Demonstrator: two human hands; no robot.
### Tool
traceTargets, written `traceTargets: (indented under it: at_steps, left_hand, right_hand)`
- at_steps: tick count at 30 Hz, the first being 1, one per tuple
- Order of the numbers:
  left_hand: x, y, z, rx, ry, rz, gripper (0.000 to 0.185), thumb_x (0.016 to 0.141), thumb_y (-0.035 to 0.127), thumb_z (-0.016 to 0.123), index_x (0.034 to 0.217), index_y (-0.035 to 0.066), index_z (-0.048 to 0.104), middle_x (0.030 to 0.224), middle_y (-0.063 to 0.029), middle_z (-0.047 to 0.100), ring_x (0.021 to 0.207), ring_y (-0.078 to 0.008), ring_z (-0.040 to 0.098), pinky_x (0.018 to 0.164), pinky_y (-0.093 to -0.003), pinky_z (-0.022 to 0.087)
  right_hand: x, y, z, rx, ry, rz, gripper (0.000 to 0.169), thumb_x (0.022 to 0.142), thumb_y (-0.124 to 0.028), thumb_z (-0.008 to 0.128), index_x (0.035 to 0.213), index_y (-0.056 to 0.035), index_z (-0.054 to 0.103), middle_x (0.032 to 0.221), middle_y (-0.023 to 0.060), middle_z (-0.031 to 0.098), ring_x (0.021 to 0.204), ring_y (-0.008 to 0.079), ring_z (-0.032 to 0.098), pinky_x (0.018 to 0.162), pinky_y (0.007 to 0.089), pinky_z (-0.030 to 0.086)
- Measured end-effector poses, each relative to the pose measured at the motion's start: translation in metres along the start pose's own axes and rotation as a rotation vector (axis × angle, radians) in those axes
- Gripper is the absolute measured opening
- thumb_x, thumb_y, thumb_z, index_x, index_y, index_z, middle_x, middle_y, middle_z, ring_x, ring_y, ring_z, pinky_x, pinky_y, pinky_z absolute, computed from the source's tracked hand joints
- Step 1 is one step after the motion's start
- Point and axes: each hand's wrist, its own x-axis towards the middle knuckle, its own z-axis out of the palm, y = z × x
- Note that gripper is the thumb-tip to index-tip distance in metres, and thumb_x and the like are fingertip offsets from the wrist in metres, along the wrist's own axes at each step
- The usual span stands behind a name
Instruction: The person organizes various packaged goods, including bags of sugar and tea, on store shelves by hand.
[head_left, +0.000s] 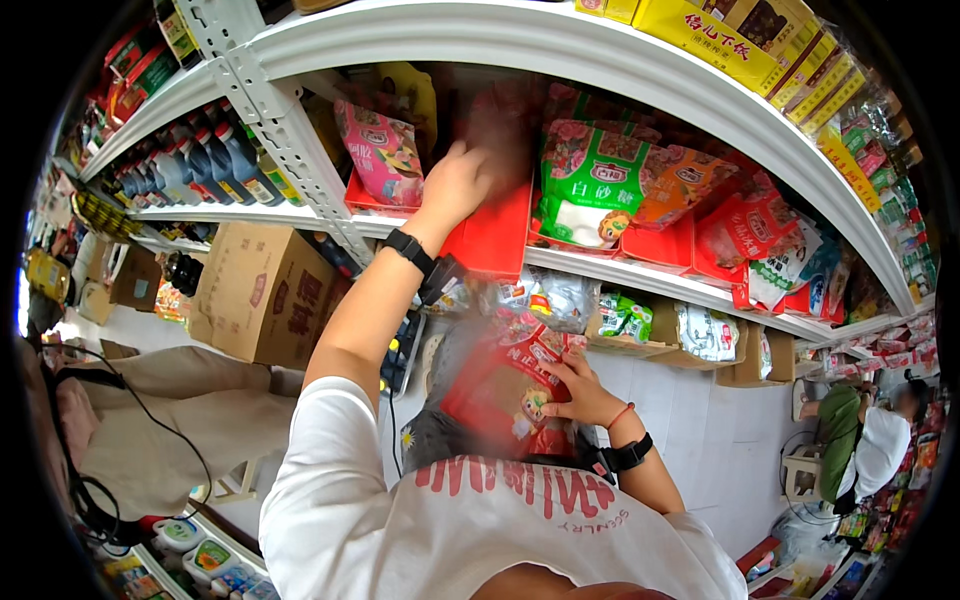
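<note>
My left hand (455, 184) reaches into the shelf, at the left rim of a red display box (489, 238) that juts out past the shelf edge. A blur hides what lies beyond its fingers, so its hold cannot be made out. My right hand (589, 390) grips the right side of a red sugar bag (517, 386) at my lap; part of that bag is blurred. Left of the box stands a pink sugar bag (382, 154). To its right are a green and white sugar bag (592, 184), an orange bag (679, 184) and a red bag (754, 221).
A white metal shelf edge (667, 279) crosses before me, with open cardboard boxes (652, 337) beneath. The shelf's perforated upright (281, 142) and a large carton (259, 292) are at left. One person stands at left; another person (874, 442) sits at far right.
</note>
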Motion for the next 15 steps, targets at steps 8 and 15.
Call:
traceTargets:
  at_steps: [8, 15]
  left_hand:
    - [-0.013, -0.01, -0.016, -0.255, 0.217, 0.052, 0.031, 0.075, -0.002, 0.051, 0.1, 0.002, 0.069, 0.097, -0.0152, 0.063, 0.095, -0.0328, 0.061, 0.086, -0.0357, 0.048]
    - [-0.07, 0.029, -0.085, -0.41, 0.357, -0.042, 0.028, 0.078, -0.009, 0.052, 0.1, 0.0, 0.067, 0.098, -0.0122, 0.064, 0.091, -0.0246, 0.063, 0.085, -0.0318, 0.049]
  right_hand:
    - [0.003, -0.009, -0.007, 0.006, -0.024, 0.023, 0.082, 0.072, -0.042, 0.079, 0.143, -0.0223, 0.043, 0.145, 0.0299, 0.027, 0.136, 0.0471, 0.027, 0.112, 0.0453, 0.028]
    - [0.002, -0.021, -0.008, -0.082, -0.033, 0.1, 0.075, 0.077, -0.051, 0.071, 0.142, -0.0247, 0.044, 0.146, 0.0274, 0.032, 0.137, 0.0454, 0.028, 0.11, 0.0483, 0.029]
